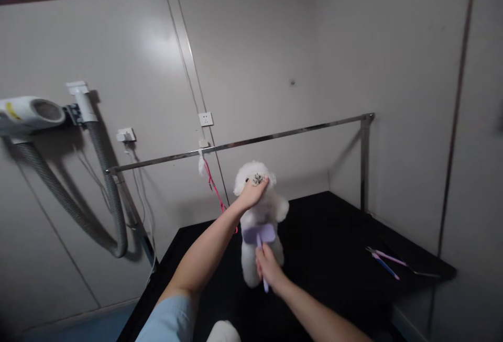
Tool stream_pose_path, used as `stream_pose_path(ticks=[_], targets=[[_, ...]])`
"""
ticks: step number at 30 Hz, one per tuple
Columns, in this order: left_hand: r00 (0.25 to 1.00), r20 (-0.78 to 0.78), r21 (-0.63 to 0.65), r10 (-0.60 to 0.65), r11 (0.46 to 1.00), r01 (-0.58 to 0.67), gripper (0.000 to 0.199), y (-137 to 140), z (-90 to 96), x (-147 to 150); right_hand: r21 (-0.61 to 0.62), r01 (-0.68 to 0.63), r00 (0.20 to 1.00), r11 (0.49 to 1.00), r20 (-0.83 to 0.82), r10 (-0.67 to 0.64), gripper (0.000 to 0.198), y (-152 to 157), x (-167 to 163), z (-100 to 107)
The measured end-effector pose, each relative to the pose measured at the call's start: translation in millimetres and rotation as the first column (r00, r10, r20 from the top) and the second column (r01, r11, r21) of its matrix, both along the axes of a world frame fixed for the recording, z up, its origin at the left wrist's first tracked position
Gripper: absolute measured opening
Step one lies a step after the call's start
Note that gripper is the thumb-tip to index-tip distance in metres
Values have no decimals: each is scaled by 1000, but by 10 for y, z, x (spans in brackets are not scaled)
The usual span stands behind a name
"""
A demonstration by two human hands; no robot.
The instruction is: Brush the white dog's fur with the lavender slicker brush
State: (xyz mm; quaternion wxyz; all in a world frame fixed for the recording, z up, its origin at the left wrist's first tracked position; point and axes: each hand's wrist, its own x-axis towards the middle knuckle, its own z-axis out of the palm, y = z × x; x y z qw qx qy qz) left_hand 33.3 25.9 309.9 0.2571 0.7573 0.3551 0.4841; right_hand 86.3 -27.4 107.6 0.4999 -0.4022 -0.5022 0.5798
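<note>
A white, fluffy dog [248, 263] is upright on the black tabletop, facing me. My left hand [253, 194] is closed around the lower part of its face, hiding the muzzle; one dark eye shows beside it. A small black-and-white patterned thing [258, 178] sits just above my fingers, too blurred to name. In my right hand [269, 266] is the handle of a purple slicker brush [259, 233]. The brush's wide head lies against the dog's chest, its back towards me and its bristle side hidden.
A metal rail [275, 135] spans the black grooming table [322, 258], with a pink lead [214, 185] hanging from it. Pink-and-blue-handled pliers [383, 262] lie at the right beside a thin metal tool [426, 274]. A hosed dryer [33, 114] is on the left wall.
</note>
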Motion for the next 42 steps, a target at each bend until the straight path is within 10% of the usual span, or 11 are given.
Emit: stream_pose_path(ticks=[2,7,11,16,21,26,30,35,39,42], targets=[[998,-53,20,-40,999,41,37,-2,37,94,-93,-43,999,995,-28,41,37,-39,9,-22],[982,-169,62,-79,994,91,34,-76,103,298,156,104,981,982,-179,-75,39,-25,69,128],[974,-196,44,-113,991,124,32,-103,92,388,-124,-20,964,992,-264,-14,44,-128,112,69],[953,-260,1,-158,986,164,35,-198,91,411,55,6,940,998,-340,13,43,-201,246,145],[939,-283,-4,-195,979,202,35,-328,129,407,-232,-208,948,950,-288,137,33,-327,281,131],[928,-312,-6,-206,977,215,37,-367,131,385,59,-13,979,998,-204,25,29,-264,364,148],[937,-281,-110,-207,977,183,43,-351,118,385,-244,-175,975,954,-177,134,28,-229,371,-12],[901,-377,-65,-217,976,208,44,-282,118,552,107,0,916,994,-398,43,39,-149,300,19],[909,-394,-63,-138,990,124,38,-262,83,777,-87,-102,846,991,-532,41,49,-196,188,-90],[877,-464,-71,-126,992,105,34,-271,69,936,19,-78,801,997,-594,74,49,-207,210,-57]])
